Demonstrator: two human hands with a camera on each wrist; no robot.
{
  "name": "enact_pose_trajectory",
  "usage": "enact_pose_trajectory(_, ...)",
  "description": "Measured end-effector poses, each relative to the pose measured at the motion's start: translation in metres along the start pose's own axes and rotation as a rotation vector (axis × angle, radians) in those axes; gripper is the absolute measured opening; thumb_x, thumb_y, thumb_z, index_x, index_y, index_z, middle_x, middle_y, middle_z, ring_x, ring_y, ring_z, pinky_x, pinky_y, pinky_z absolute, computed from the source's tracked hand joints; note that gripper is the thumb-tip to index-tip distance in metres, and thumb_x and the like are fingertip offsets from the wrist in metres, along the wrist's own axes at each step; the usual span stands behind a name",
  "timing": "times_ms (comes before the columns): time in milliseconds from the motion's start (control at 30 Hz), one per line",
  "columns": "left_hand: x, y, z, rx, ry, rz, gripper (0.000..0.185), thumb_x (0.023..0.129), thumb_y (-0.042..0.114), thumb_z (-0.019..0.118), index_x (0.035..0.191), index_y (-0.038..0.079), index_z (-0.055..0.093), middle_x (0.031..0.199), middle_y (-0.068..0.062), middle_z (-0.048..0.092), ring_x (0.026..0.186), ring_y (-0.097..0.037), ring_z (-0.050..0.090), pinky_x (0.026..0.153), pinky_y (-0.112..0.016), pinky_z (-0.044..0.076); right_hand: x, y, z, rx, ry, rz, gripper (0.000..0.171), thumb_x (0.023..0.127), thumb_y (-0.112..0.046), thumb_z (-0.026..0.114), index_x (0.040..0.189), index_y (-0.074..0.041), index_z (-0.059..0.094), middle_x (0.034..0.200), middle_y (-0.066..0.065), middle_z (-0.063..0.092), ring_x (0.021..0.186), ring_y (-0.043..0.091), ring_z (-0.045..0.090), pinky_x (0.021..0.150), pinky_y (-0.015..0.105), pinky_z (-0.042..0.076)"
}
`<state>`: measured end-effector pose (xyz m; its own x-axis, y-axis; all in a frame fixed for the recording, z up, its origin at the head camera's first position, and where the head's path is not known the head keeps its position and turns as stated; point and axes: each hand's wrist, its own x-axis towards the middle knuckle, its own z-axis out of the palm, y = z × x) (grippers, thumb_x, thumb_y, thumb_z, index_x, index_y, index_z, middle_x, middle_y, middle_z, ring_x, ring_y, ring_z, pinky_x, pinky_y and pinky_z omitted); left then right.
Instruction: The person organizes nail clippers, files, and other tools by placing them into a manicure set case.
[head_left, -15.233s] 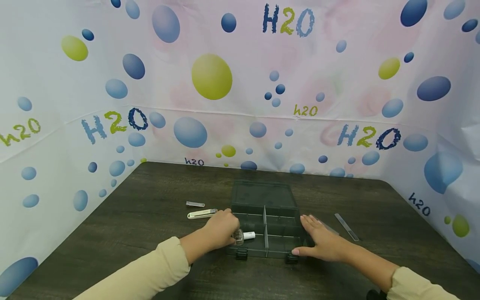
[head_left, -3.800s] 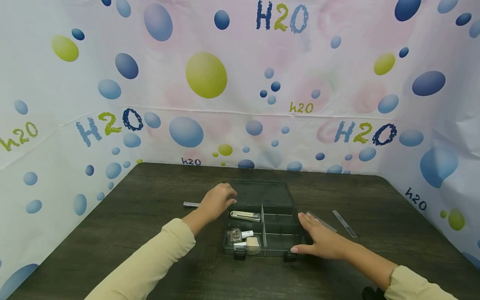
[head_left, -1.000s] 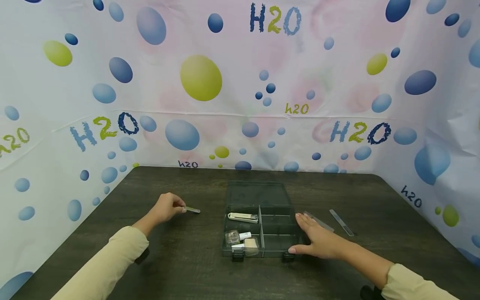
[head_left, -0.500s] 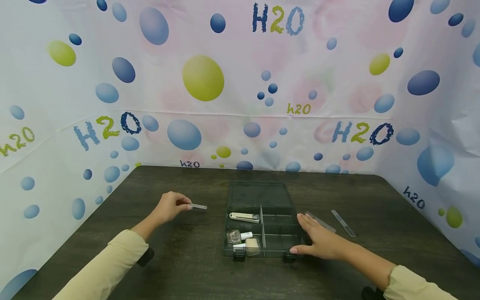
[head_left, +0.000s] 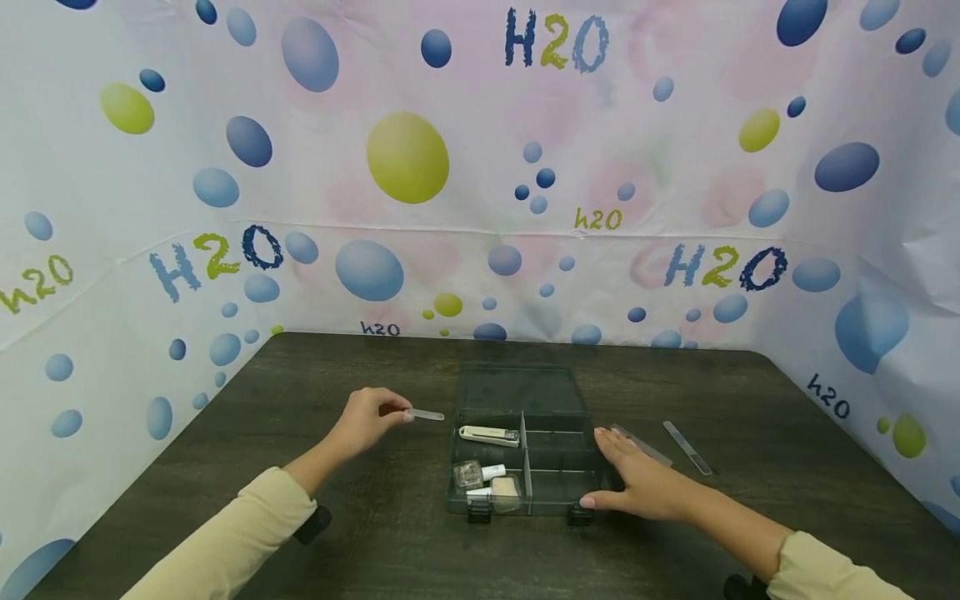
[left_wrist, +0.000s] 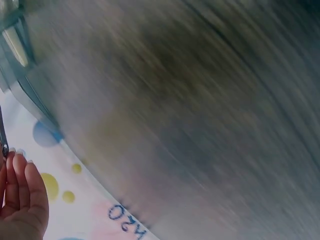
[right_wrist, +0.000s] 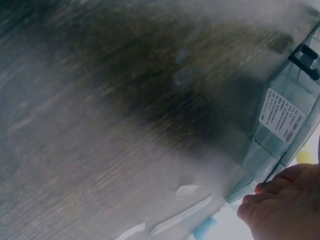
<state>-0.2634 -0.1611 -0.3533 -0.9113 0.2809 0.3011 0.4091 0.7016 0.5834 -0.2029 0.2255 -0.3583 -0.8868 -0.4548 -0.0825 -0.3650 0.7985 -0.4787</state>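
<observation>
Small metal piece [head_left: 427, 414] pinched by the left hand [head_left: 367, 421], just left of the open box [head_left: 561, 482]

The left hand grasps the small metal piece between thumb and fingers, its free end pointing at the box; the piece lies near the box's left wall, apart from it; the right hand [head_left: 641, 479] is unclenched and grasps nothing, fingers extended, resting against the box's right side, thumb by the right front latch [head_left: 580, 514].

The box sits on the dark bench [head_left: 397, 533], its lid [head_left: 521, 389] folded back; a cream clipper [head_left: 489, 435] lies in the back left compartment; in the front left one lie a clear bottle [head_left: 468, 474], white cap to the right, and a cream bottle [head_left: 506, 492], white cap to the left; a light divider [head_left: 527, 467] runs between left and right halves.

Right of the box lie a thin strip [head_left: 687, 448] and a second strip [head_left: 645, 446], partly behind the right hand; a printed label [right_wrist: 282, 115] shows on the box in the right wrist view.
</observation>
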Motion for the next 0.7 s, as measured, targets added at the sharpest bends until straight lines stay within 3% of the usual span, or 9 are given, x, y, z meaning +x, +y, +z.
enact_pose_trajectory(300, -0.002, 0.019, 0.016, -0.064, 0.033, 0.042, 0.012, 0.081, 0.006, 0.069, 0.092, 0.002, 0.071, 0.087, -0.009, 0.069, 0.074, -0.015, 0.063, 0.061, -0.021, 0.052, 0.000, -0.001, 0.000, 0.001, -0.002, -0.008, 0.102, 0.081, -0.056, 0.062, 0.145, 0.009, 0.016, 0.150, 0.031, 0.013, 0.138, 0.050, 0.006, 0.106, 0.069, 0.013)
enact_pose_trajectory(700, -0.004, 0.045, 0.040, -0.118, 0.003, 0.155, 0.011, 0.081, 0.007, 0.068, 0.090, 0.002, 0.071, 0.086, -0.008, 0.068, 0.073, -0.016, 0.061, 0.061, -0.018, 0.050, 0.000, -0.002, -0.001, -0.002, -0.008, 0.012, 0.103, 0.080, -0.056, 0.063, 0.145, 0.008, 0.016, 0.151, 0.030, 0.012, 0.139, 0.049, 0.006, 0.108, 0.067, 0.012)
